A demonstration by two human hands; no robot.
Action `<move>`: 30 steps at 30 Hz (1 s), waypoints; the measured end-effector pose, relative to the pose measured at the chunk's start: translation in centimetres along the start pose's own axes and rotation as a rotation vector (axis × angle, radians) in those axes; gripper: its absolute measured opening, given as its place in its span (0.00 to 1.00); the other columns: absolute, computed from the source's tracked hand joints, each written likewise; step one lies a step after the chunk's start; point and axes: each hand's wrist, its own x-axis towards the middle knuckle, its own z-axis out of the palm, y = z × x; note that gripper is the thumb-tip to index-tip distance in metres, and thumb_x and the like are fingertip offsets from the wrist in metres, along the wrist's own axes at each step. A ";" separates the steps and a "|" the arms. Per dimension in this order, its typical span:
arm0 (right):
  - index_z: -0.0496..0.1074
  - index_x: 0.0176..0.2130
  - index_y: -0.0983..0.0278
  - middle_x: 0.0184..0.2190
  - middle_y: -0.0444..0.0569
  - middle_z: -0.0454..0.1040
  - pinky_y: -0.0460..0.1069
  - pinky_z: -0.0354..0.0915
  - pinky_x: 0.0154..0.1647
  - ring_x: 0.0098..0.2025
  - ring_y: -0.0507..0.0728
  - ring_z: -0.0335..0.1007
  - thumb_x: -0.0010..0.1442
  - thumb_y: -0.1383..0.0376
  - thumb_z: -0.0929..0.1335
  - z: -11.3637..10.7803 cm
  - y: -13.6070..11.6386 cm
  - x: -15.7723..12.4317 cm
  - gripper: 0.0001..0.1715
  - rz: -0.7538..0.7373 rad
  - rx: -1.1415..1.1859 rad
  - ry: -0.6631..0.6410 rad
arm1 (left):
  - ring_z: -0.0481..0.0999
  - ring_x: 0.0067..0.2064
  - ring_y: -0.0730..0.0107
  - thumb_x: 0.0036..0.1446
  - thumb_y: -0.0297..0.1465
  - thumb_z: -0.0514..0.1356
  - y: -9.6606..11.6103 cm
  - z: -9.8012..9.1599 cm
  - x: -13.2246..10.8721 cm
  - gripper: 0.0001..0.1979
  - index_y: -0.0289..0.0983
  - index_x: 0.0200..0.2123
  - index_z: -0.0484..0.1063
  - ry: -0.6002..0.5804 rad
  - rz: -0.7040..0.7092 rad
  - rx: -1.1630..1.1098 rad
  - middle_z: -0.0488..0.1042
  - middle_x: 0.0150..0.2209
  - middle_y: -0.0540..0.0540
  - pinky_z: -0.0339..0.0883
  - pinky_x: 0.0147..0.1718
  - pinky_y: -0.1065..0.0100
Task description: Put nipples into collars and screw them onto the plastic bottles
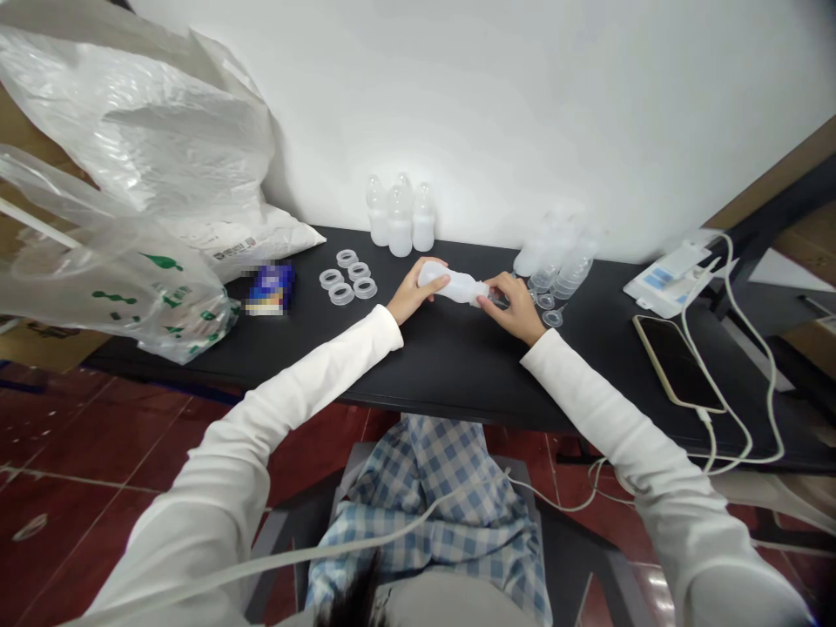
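Note:
A white bottle [452, 284] lies sideways in the air above the black table, its neck toward the right. My left hand [418, 291] is wrapped round its base end. At the neck, my right hand [513, 306] has its fingers closed on a small clear piece, partly hidden by the fingers. Several white bottles with clear tops [400, 228] stand upright by the wall. Left of my left hand are several translucent rings [341, 293]. Clear domed covers [573, 272] and small clear nipple-like parts [552, 318] sit just beyond my right hand.
The black table [457, 374] meets a white wall. Large plastic bags [150, 148] and a blue packet [272, 289] occupy the left. A phone [677, 361] with white cables and a white box [672, 280] lie at the right. One cable crosses my lap.

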 end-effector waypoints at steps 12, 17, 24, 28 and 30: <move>0.69 0.28 0.61 0.23 0.43 0.64 0.51 0.55 0.31 0.28 0.53 0.58 0.57 0.29 0.63 0.7 0.3 0.0 0.39 0.302 0.373 -0.043 | 0.75 0.57 0.56 0.54 0.53 0.68 0.9 -1.6 0.2 0.25 0.41 0.47 0.74 -0.197 0.455 0.426 0.75 0.52 0.39 0.66 0.60 0.51; 0.69 0.29 0.61 0.22 0.43 0.64 0.51 0.58 0.32 0.28 0.54 0.59 0.57 0.28 0.61 0.4 0.2 0.2 0.40 0.291 0.365 -0.033 | 0.74 0.58 0.56 0.59 0.50 0.66 0.7 -1.6 -0.2 0.21 0.43 0.48 0.76 -0.197 0.566 0.546 0.74 0.54 0.39 0.66 0.61 0.49; 0.73 0.33 0.58 0.34 0.50 0.73 0.58 0.64 0.46 0.38 0.60 0.68 0.69 0.36 0.52 -0.8 0.4 0.5 0.39 0.074 0.067 0.096 | 0.77 0.53 0.57 0.56 0.48 0.68 0.8 -1.0 -0.7 0.22 0.42 0.48 0.75 -0.064 0.557 0.523 0.77 0.49 0.41 0.69 0.57 0.53; 0.77 0.46 0.58 0.43 0.55 0.72 0.70 0.60 0.58 0.49 0.67 0.68 0.71 0.42 0.54 -3.4 1.1 0.8 0.33 0.117 -0.240 0.386 | 0.76 0.53 0.58 0.56 0.52 0.66 1.0 -0.8 -0.7 0.25 0.41 0.48 0.72 0.128 0.421 0.421 0.77 0.49 0.42 0.69 0.56 0.56; 0.76 0.48 0.57 0.48 0.59 0.69 0.75 0.57 0.58 0.52 0.71 0.66 0.71 0.44 0.57 -4.8 2.0 0.9 0.29 0.220 -0.380 0.507 | 0.76 0.53 0.58 0.55 0.55 0.65 0.9 -0.8 -0.5 0.27 0.41 0.48 0.71 0.216 0.346 0.353 0.76 0.49 0.43 0.69 0.55 0.58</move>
